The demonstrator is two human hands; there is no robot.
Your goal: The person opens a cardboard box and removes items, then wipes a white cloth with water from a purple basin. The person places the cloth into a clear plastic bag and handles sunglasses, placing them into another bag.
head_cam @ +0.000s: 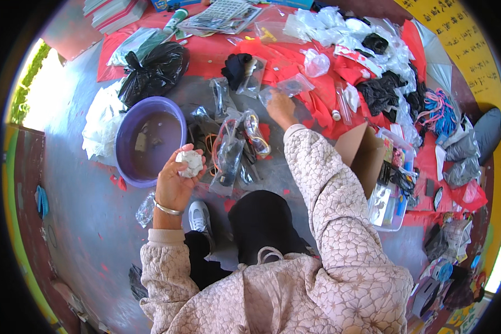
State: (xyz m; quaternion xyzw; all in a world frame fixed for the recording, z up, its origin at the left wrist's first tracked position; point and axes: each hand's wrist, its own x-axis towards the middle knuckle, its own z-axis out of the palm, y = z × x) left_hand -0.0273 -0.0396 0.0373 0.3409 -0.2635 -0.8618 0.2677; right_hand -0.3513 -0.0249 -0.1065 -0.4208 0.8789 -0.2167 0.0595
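My left hand (176, 179) is raised near the purple basin (122, 154), its fingers around a white crumpled lump (190, 164). The lump's material is unclear. Brownish water fills the lower part of the basin, and small pieces show in it. My right hand (281, 109) reaches forward onto a clear plastic bag (296, 84); its fingertips are hidden, so whether they grip the bag is unclear. Between my hands lie several clear bags (229, 160) with cables and dark items inside. Beyond them are a black cloth bundle (235, 70) and another clear packet (251, 77).
Left of centre sits a knotted black plastic bag (154, 71) beside white plastic bags (102, 121). Red sheeting (208, 58) covers the floor ahead. An open cardboard box (361, 156) and a clear plastic bin (390, 225) stand to the right, near blue and pink cord (439, 112).
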